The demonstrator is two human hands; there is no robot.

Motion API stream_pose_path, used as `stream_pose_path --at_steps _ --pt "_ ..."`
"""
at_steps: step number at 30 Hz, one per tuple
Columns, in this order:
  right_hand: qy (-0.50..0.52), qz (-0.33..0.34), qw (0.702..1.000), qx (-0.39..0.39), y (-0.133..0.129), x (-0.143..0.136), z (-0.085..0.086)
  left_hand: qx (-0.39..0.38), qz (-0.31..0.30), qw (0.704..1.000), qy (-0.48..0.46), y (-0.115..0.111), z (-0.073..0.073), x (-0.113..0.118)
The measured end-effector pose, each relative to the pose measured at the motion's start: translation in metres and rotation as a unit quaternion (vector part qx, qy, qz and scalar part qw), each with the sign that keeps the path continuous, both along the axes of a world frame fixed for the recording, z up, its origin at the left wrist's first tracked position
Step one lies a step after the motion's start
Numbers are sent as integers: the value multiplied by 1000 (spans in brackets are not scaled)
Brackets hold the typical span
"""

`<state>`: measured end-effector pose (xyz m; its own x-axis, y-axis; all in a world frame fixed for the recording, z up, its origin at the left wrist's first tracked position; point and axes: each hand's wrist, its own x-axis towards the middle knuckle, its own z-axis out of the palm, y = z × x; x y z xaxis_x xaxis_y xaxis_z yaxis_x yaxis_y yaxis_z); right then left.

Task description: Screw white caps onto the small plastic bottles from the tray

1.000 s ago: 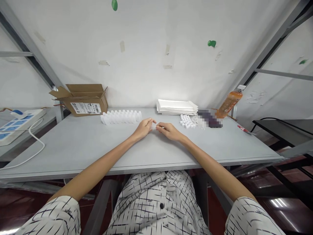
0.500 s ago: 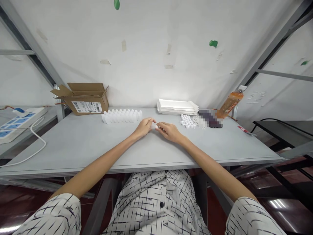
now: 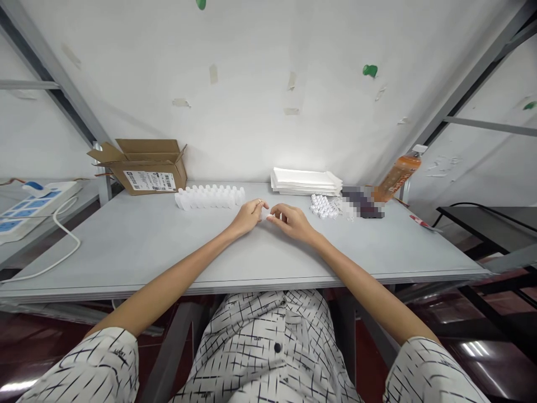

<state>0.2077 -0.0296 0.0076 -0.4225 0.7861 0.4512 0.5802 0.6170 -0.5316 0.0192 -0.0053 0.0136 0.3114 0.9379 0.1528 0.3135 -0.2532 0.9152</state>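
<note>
Over the middle of the table, my left hand (image 3: 246, 218) is closed around a small translucent plastic bottle (image 3: 264, 214), mostly covered by the fingers. My right hand (image 3: 293, 223) meets it from the right, its thumb and fingertips pinched at the bottle's white cap end (image 3: 269, 216). Left of my hands stand several similar translucent bottles (image 3: 210, 198) in close rows. A cluster of small white caps (image 3: 322, 206) lies right of my right hand, with a heap of tiny clear pieces (image 3: 344, 208) beside it.
An open cardboard box (image 3: 146, 173) stands at the back left. White flat sheets (image 3: 306, 182) are stacked against the wall. At the back right are a blurred dark object (image 3: 364, 202) and an orange drink bottle (image 3: 398, 174). A power strip (image 3: 33, 207) with a white cable lies left.
The fingers of my right hand have shifted and arched a little at the cap end. My left hand keeps its hold on the bottle. The view has moved slightly.
</note>
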Motion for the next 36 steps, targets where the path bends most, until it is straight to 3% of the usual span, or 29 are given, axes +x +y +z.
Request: stream_pose_path --at_steps 4,7,12,17,20,30,36 --pt "-42 0 999 32 0 1 -4 -10 -3 1000 -8 -1 0 1" --pt "-35 23 999 4 -1 0 0 14 -1 1000 16 -3 2 1" --pt "50 81 989 -117 -4 -1 10 87 -1 993 75 -8 4 0" --pt "154 132 938 -283 -6 -1 14 152 -3 982 113 -11 5 0" --pt "185 140 917 -326 -7 0 15 189 2 973 136 -11 4 1" --pt "213 153 898 -353 -8 0 17 228 8 961 157 -14 1 -1" --pt "166 73 954 -238 -3 8 24 174 -45 979 99 -13 8 -1"
